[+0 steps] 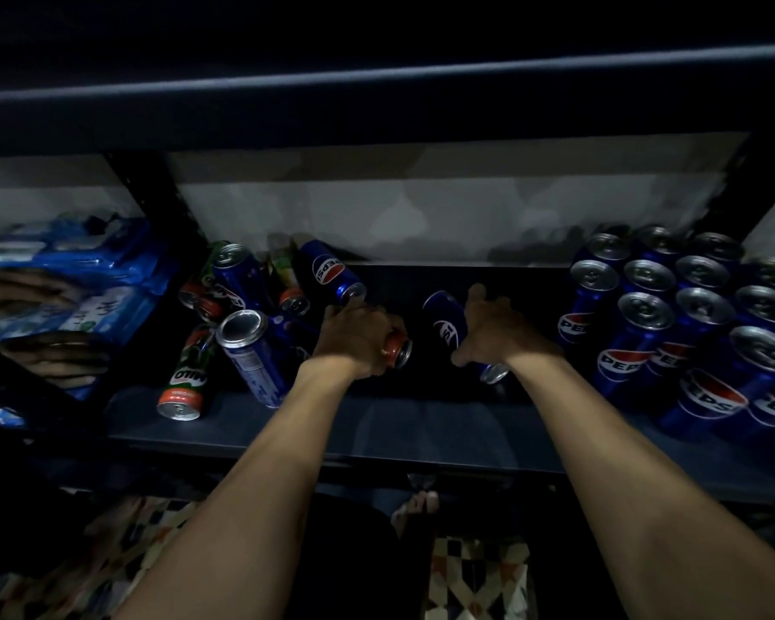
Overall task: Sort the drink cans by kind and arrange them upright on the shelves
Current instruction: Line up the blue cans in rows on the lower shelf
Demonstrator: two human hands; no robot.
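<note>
Pepsi can (pixel 447 326) lies gripped in the right hand (pixel 497 326); left hand (pixel 356 337) curls over a mostly hidden red-ended can (pixel 397 349).

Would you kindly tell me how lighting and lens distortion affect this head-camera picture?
Head view: dim overall, with the upper shelf rail nearly black and bowed by the wide lens; silver tops of the upright Pepsi cans catch glare; the blue packs at left look smeared.

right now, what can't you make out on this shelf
Head view only:
- The can in the left hand: label covered by the hand; only its red end shows.
- Upright Pepsi block: cut off by the right edge, count unknown.
- Back of the left pile: dark and overlapped.
- The blue packs: print blurred.
</note>
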